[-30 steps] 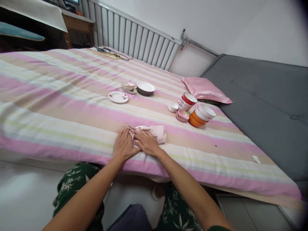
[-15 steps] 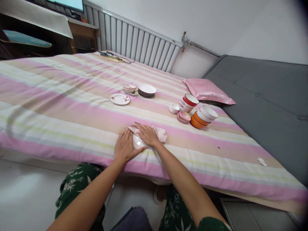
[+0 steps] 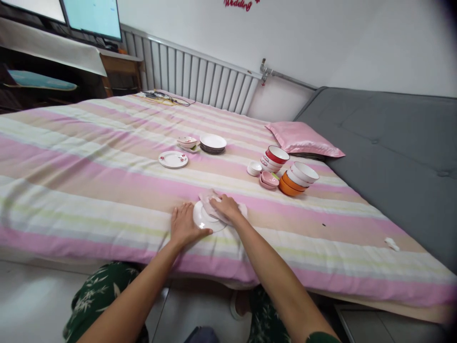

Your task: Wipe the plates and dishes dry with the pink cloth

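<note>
A white plate (image 3: 202,220) lies on the bed near its front edge, partly covered by a pale pink cloth (image 3: 207,196). My left hand (image 3: 183,224) rests at the plate's left rim, fingers stretched out on the bedspread and thumb along the near rim. On the plate's right side, my right hand (image 3: 227,208) grips the bunched cloth against the surface; its fingertips are partly hidden. Beyond my hands sits a flat stack of flower-patterned plates (image 3: 173,160), with a stack of white-topped plates (image 3: 213,142) and small dishes (image 3: 187,141) behind it.
To the right stand stacked red-and-white bowls (image 3: 277,155), orange and white bowls (image 3: 293,185), pink dishes (image 3: 269,180) and small white dishes (image 3: 254,168). A pink pillow (image 3: 305,138) lies by the grey headboard (image 3: 378,138). Cables (image 3: 167,98) lie at the far edge.
My right hand and the cloth have shifted off the plate's middle, so more of the plate shows. My left hand stays at the left rim. The view has tilted up slightly.
</note>
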A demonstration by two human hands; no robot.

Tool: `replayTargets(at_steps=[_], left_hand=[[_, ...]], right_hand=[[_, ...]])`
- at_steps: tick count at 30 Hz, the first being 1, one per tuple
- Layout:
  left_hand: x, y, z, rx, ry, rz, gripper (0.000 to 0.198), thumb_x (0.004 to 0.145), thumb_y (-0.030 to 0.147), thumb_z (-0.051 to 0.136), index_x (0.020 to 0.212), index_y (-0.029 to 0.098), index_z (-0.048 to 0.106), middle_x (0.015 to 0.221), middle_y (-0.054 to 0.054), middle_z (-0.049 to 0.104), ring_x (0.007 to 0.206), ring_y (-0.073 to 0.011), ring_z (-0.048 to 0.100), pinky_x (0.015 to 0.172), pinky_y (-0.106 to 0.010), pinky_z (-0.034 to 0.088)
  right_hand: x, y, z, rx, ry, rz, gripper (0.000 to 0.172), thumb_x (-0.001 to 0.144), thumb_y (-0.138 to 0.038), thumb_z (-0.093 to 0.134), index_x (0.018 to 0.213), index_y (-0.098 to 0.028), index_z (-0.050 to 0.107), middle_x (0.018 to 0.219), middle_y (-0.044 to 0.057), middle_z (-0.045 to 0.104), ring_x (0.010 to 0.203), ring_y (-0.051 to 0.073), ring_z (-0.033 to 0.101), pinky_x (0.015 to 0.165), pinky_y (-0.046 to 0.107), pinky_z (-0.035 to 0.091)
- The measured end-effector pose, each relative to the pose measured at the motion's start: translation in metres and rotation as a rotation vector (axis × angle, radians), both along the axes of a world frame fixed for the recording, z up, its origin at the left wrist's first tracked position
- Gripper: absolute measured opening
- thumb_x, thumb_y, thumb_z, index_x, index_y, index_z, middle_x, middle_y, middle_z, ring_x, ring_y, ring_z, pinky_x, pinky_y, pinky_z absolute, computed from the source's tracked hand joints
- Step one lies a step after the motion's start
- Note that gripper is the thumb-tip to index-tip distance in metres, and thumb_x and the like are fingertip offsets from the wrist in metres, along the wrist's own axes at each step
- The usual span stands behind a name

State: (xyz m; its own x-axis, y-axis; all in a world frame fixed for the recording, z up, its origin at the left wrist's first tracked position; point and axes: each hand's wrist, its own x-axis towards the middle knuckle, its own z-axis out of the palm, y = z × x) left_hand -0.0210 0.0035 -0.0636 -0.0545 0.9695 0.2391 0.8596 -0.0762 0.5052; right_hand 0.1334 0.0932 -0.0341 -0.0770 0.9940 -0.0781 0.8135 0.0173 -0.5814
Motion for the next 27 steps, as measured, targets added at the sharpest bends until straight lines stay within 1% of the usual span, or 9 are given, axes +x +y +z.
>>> replayTargets(at_steps=[2,4,9,12,15,18,20,22,27], left_hand=[[0.002,0.004,0.002,-0.007,-0.093,-0.007,0.092,0.048,0.048,0.075,0.126,0.011,0.042,0.132,-0.022,0.048,0.130,-0.0389,0.034,0.107,-0.057,0.013],[0.002,0.007,0.005,0.001,-0.205,-0.051,0.090,0.046,0.038,0.078,0.125,0.015,0.042,0.129,-0.018,0.051,0.127,-0.0375,0.038,0.106,-0.055,0.020],[0.008,0.034,0.021,0.042,-0.545,-0.179,0.086,0.052,0.022,0.073,0.130,0.020,0.038,0.133,-0.013,0.047,0.121,-0.0305,0.046,0.098,-0.044,0.039],[0.019,0.068,0.042,0.038,-0.779,-0.180,0.088,0.054,0.027,0.075,0.132,0.021,0.036,0.130,-0.014,0.049,0.105,-0.0279,0.059,0.083,-0.041,0.049],[0.035,0.107,0.064,0.019,-1.027,-0.153,0.088,0.059,0.039,0.075,0.134,0.019,0.034,0.118,-0.013,0.058,0.089,-0.0227,0.065,0.072,-0.035,0.053],[0.049,0.143,0.075,-0.025,-1.216,-0.126,0.066,0.061,0.045,0.074,0.117,0.014,0.055,0.098,-0.011,0.068,0.082,-0.0218,0.066,0.070,-0.032,0.052],[0.057,0.164,0.071,-0.052,-1.310,-0.098,0.057,0.056,0.043,0.078,0.102,0.012,0.065,0.089,-0.010,0.071,0.078,-0.0226,0.066,0.068,-0.032,0.052],[0.063,0.180,0.061,-0.066,-1.392,-0.060,0.053,0.051,0.038,0.082,0.095,0.011,0.068,0.085,-0.010,0.072,0.076,-0.0227,0.066,0.069,-0.032,0.052],[0.067,0.197,0.036,-0.124,-1.521,0.021,0.043,0.053,0.030,0.083,0.089,0.009,0.069,0.083,-0.012,0.072,0.070,-0.0216,0.066,0.068,-0.034,0.054]], right_hand=[[0.006,0.000,0.001,0.003,0.067,0.010,0.072,0.062,-0.066,0.062,0.110,-0.012,0.060,0.104,0.020,0.065,0.096,0.035,0.061,0.081,0.046,0.043],[0.012,-0.002,0.002,0.038,0.153,0.026,0.069,0.058,-0.067,0.065,0.105,-0.016,0.061,0.098,0.015,0.068,0.091,0.031,0.062,0.077,0.041,0.044],[0.028,0.007,0.012,0.208,0.447,0.054,0.046,0.069,-0.061,0.060,0.087,-0.019,0.057,0.080,0.002,0.065,0.073,0.018,0.058,0.065,0.028,0.044],[0.037,0.033,0.026,0.324,0.621,0.038,0.042,0.072,-0.059,0.058,0.082,-0.018,0.052,0.073,-0.001,0.059,0.067,0.014,0.054,0.060,0.024,0.044],[0.043,0.067,0.045,0.436,0.754,-0.010,0.040,0.077,-0.058,0.054,0.081,-0.019,0.049,0.071,-0.002,0.055,0.066,0.013,0.052,0.060,0.023,0.043],[0.043,0.096,0.060,0.524,0.838,-0.054,0.037,0.081,-0.056,0.049,0.076,-0.020,0.047,0.066,-0.005,0.048,0.062,0.011,0.048,0.057,0.021,0.041],[0.040,0.111,0.058,0.546,0.879,-0.068,0.037,0.082,-0.056,0.049,0.072,-0.020,0.046,0.062,-0.006,0.044,0.060,0.011,0.045,0.055,0.020,0.039],[0.036,0.124,0.045,0.518,0.954,-0.090,0.036,0.082,-0.055,0.050,0.075,-0.019,0.050,0.065,-0.004,0.048,0.063,0.012,0.048,0.058,0.021,0.041],[0.047,0.148,0.004,0.239,1.118,-0.066,0.040,0.086,-0.053,0.046,0.098,-0.017,0.059,0.084,0.004,0.063,0.082,0.018,0.059,0.073,0.029,0.047]])
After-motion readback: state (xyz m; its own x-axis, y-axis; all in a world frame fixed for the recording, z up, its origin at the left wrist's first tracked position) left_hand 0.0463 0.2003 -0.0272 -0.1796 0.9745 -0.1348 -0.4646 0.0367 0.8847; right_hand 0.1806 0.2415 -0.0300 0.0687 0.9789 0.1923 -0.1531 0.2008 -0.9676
